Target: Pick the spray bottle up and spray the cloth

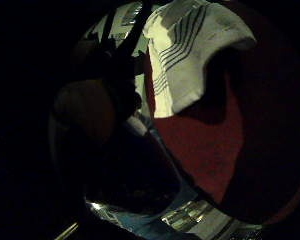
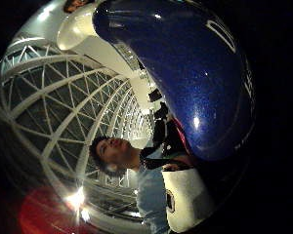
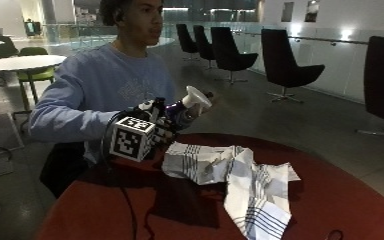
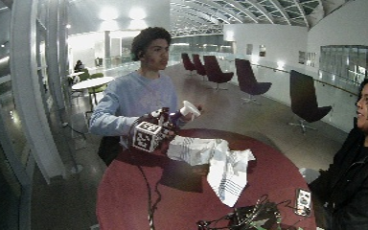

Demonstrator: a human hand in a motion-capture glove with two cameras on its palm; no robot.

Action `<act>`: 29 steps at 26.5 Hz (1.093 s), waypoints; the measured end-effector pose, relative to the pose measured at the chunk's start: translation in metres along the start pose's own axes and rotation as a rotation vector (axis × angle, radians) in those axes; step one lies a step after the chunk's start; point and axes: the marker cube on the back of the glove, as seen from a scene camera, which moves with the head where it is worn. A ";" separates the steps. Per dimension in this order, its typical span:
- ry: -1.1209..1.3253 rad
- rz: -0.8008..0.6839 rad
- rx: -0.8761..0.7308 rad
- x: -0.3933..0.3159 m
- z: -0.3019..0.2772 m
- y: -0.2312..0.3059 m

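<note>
In the outside view my gloved right hand [image 3: 157,124] grips a blue spray bottle [image 3: 177,113] with a white spray head [image 3: 197,97]. It holds the bottle in the air over the near-left edge of the round red table [image 3: 352,200]. The spray head points out past the cloth. A white cloth with dark stripes [image 3: 245,185] lies crumpled on the table, just right of and below the hand. The thumb side palm view is largely filled by the bottle's blue body [image 2: 185,73]. The little finger side palm view shows the cloth [image 1: 190,55] on the red table [image 1: 205,145].
A phone [image 4: 303,201] and a tangle of cables [image 4: 247,218] lie near the table's front edge. Dark chairs [image 3: 282,65] stand on the floor behind the table. Bare red tabletop [image 4: 126,191] shows in front of the hand.
</note>
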 end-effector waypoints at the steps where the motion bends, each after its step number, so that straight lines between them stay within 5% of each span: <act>1: -0.001 -0.003 -0.004 -0.001 0.001 0.001; 29: -0.017 0.012 -0.012 0.002 0.006 0.006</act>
